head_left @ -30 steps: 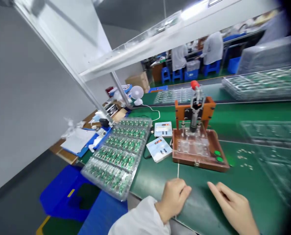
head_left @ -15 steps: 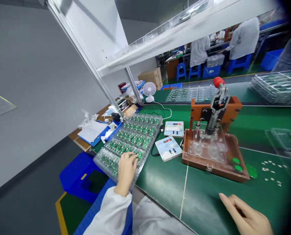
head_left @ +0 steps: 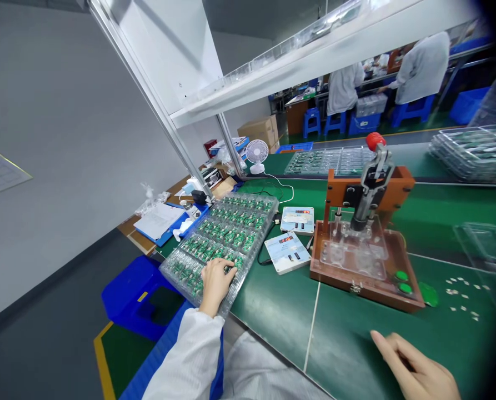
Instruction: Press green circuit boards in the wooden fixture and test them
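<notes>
Left hand (head_left: 218,280), lower centre of the frame: fingers bent down onto small green circuit boards (head_left: 231,235) set in rows in a rectangular tray of clear plastic (head_left: 243,269). The fingertips are partly hidden, so whether a board is gripped cannot be told. The tray's long axis slants from lower left to upper right; the hand lies over its near end, by the right-hand edge, with most boards extending above it in the frame. Right hand (head_left: 425,372), lower right: loosely curled, thumb apart, holding nothing visible, above the green worktop (head_left: 347,333) and well apart from the tray. Between tray and right hand, higher in the frame, stands an orange-framed press with a red-knobbed metal lever (head_left: 362,214) on a brown wooden base.
</notes>
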Demonstrator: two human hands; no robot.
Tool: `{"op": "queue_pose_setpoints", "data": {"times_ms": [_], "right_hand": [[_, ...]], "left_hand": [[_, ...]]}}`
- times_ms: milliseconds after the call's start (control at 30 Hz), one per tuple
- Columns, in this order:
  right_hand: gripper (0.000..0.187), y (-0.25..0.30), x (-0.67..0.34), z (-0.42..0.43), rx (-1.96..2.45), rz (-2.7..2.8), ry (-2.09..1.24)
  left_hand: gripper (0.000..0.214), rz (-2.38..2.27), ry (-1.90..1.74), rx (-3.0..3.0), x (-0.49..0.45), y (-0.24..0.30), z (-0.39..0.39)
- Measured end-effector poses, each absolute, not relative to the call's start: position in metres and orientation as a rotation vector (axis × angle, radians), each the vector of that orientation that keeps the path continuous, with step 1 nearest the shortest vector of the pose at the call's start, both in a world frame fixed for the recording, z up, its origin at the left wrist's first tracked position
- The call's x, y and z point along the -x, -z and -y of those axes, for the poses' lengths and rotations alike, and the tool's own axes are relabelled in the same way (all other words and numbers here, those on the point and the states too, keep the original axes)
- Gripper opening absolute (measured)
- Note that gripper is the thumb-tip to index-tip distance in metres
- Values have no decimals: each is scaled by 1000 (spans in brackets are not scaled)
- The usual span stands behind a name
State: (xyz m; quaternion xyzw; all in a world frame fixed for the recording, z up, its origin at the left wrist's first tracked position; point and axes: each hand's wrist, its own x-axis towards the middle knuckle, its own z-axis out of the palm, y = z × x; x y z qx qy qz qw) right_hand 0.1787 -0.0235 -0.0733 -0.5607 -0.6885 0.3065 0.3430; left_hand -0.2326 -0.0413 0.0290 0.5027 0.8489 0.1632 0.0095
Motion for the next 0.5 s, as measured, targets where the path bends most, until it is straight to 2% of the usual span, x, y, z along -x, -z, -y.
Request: {"op": "queue_pose_setpoints", "data": {"times_ms": [333,500], "right_hand": [[56,65,-177,24,1462,1808,-819],[53,71,-180,24,1481,1819,-814]], "left_hand": [[4,-2648,-608,-1562,221,-36,38],[20,-2583,-762,-1453,227,-31,36]]}}
